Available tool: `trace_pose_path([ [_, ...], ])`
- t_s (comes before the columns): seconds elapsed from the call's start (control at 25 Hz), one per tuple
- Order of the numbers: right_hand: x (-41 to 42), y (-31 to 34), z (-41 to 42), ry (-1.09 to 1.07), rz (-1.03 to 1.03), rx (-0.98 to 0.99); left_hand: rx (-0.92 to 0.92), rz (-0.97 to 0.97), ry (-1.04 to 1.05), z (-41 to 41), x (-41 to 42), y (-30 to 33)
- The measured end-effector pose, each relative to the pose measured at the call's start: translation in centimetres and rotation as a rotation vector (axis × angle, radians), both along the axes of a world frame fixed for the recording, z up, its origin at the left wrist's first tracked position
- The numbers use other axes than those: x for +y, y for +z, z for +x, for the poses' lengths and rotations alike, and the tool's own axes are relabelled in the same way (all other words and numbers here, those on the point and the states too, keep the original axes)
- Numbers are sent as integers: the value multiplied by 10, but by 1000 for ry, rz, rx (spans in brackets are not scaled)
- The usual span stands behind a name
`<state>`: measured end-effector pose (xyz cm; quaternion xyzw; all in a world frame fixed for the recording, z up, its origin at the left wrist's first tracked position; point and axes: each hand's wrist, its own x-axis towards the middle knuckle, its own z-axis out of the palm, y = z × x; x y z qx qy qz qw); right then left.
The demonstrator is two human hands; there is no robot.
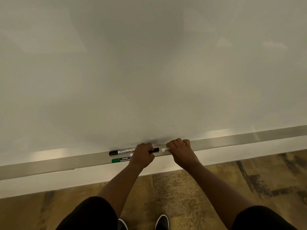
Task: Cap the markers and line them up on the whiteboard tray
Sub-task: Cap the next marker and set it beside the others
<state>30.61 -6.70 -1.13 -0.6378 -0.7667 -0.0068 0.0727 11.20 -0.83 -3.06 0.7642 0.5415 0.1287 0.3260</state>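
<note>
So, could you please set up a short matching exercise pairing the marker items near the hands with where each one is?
Things:
1. green-capped marker
2. black-capped marker
3. loose black cap
4. white marker body

Places:
A. in the right hand
B. in the grip of the left hand
C. on the tray, nearer the whiteboard
D. on the tray, nearer its front edge

Pairs: 1-D, 2-C, 3-B, 4-A
</note>
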Motion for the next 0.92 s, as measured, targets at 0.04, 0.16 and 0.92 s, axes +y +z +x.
trace_pose_path([
  [0.04,1,3,-5,4,11,19,-70,-32,79,-8,0,3],
  [0.16,3,12,-24,-19,7,135,-270,-192,328,-32,-2,13],
  [0.92,-2,31,-97,-374,-203,1197,-901,-670,741,-120,-8,39],
])
